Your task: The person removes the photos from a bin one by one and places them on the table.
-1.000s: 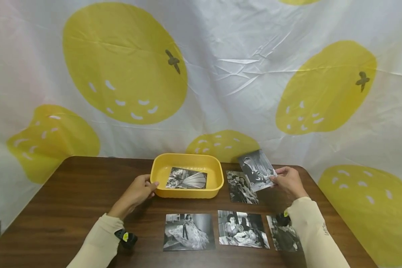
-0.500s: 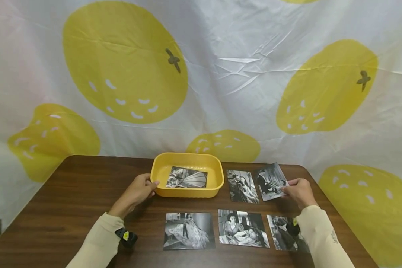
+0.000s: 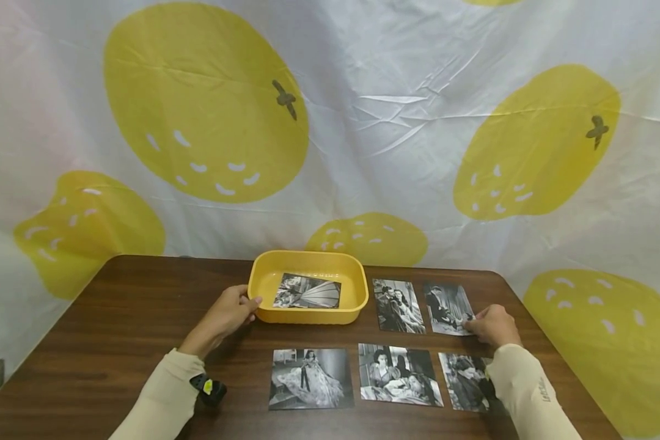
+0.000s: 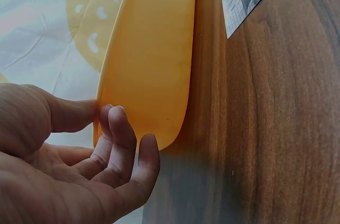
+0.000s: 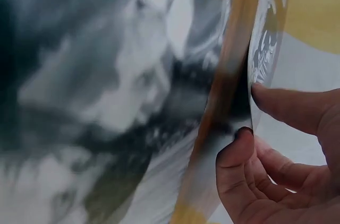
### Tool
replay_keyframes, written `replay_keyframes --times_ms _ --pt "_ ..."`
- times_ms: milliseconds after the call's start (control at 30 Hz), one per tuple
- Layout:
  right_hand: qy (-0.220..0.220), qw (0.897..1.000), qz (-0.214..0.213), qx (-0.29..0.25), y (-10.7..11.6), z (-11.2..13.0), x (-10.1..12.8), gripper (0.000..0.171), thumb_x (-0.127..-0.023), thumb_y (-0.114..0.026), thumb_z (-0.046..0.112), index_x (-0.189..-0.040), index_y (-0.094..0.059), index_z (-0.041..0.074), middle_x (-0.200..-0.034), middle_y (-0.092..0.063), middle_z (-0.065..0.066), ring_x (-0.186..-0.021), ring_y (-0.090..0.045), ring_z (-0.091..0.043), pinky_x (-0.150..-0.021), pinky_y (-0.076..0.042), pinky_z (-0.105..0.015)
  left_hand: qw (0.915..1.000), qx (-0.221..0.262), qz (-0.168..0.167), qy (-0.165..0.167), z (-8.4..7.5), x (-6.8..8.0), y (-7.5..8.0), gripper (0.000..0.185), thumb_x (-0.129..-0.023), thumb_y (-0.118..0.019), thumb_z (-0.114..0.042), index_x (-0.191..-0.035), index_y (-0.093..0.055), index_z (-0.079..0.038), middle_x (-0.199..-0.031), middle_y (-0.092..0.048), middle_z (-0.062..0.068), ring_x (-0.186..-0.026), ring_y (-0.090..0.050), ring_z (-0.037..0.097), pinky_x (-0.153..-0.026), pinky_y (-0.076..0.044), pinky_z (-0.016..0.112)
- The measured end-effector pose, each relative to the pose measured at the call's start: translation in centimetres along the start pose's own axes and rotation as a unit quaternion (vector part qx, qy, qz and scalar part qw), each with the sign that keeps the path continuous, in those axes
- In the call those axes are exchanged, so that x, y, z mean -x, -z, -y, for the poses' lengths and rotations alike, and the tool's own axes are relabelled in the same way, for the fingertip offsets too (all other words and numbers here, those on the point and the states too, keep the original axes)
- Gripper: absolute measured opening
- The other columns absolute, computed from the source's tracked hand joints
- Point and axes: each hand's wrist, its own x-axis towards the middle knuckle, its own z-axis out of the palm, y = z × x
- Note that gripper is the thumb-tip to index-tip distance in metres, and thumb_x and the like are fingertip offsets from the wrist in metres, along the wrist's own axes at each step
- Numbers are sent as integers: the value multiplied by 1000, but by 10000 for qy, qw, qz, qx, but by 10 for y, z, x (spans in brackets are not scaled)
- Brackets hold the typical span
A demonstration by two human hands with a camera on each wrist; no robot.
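Lowered since a second ago, the photo now lies flat near the tabletop's far right corner.
Right hand pinches its near right corner between thumb and fingers; left hand grips the rim of the yellow tub at the far edge.

Smooth yellow plastic tub is sitting on a wood-grain table; the paper photos are looking glossy.
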Motion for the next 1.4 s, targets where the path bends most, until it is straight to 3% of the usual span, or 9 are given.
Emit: replay_keyframes --times_ms 200,367,467,600,667,800,900,1000,1400 --pt "22 9995 49 326 -4 -3 -3 24 -84 -78 17 -77 -65 -2 -70 -63 -9 -66 -61 -23 -59 -50 -39 10000 22 9 41 2 -2 -1 40 -106 -53 -10 -138 -47 13 -82 -60 13 -68 -55 16 -62 -48 30" --pt "138 9978 -144 625 -5 -4 -6 28 -83 -79 22 -77 -65 -1 -78 -64 -15 -78 -61 -36 -71 -49 -55 10000 66 -8 22 0 -4 -1 40 -106 -53 -11 -137 -47 13 -82 -59 13 -67 -55 16 -61 -47 29" --pt "184 9964 -218 799 -5 -2 -7 31 -83 -79 24 -69 -61 4 -75 -62 -13 -79 -59 -38 -75 -46 -62 10000 87 -9 2 -1 -4 0 39 -106 -53 -10 -137 -47 14 -81 -59 12 -68 -55 16 -62 -48 29" --pt "209 9957 -233 877 -6 0 -7 42 -84 -79 25 -59 -48 11 -61 -46 -3 -68 -49 -29 -67 -44 -52 10000 52 -16 -2 -3 -4 1 41 -106 -53 -10 -138 -46 15 -80 -59 11 -68 -55 15 -62 -49 28" --pt "164 9962 -258 819 -7 2 -8 44 -84 -79 25 -60 -45 11 -61 -40 -2 -66 -46 -27 -65 -41 -48 10000 33 -29 4 -3 -3 1 42 -106 -53 -10 -138 -45 15 -80 -59 11 -68 -56 15 -63 -49 28" --pt "170 9970 -385 655 -7 12 -11 36 -86 -79 25 -84 -60 -6 -78 -60 -21 -78 -59 -41 -72 -47 -56 10000 26 -38 30 -2 -2 1 42 -106 -52 -10 -139 -45 15 -81 -59 11 -69 -56 16 -63 -49 29" --pt "289 9974 -390 542 -7 28 -12 50 -89 -78 26 -113 -60 -14 -110 -63 -34 -98 -60 -52 -80 -47 -63 10000 30 -34 26 0 -1 1 41 -106 -52 -10 -138 -45 15 -81 -59 13 -68 -55 16 -62 -48 29" --pt "543 9968 -343 473 -7 48 -13 56 -91 -75 29 -122 -57 -14 -115 -61 -34 -101 -60 -51 -81 -48 -61 10000 42 -39 -34 0 1 0 41 -106 -53 -9 -138 -46 15 -80 -59 13 -67 -55 16 -61 -47 29" --pt "1656 9857 -297 71 -23 153 -7 51 -94 -74 29 -126 -59 -8 -117 -65 -30 -105 -62 -45 -87 -51 -56 10000 51 -72 -12 -1 2 -1 43 -106 -52 -10 -141 -44 14 -81 -59 11 -69 -56 16 -64 -50 29"
